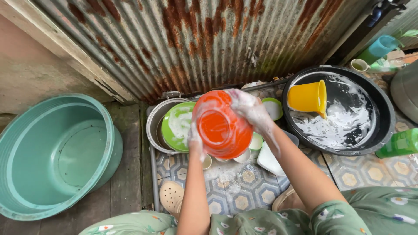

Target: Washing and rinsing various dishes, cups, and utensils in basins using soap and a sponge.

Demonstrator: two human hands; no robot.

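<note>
1. Orange bowl (222,127) was held up at frame centre, above the tiled floor (244,191).
2. Left hand (195,141) gripped its lower left rim, soapy.
3. Right hand (249,109) clasped its upper right side, covered in suds.
4. Green plate (177,126) sat in a metal pot (155,124) just left.
5. Black basin (383,117) with a yellow cup (307,97) lay at the upper right.
6. Teal tub (52,152) stood at the left.

So the orange plastic bowl (222,127) is up in the air, tipped on its side with the bottom facing the camera. It's glossy, wet and streaked with suds. The soapy left hand (195,141) grips its lower-left rim, and the right hand (249,109) presses on its upper right.
</note>
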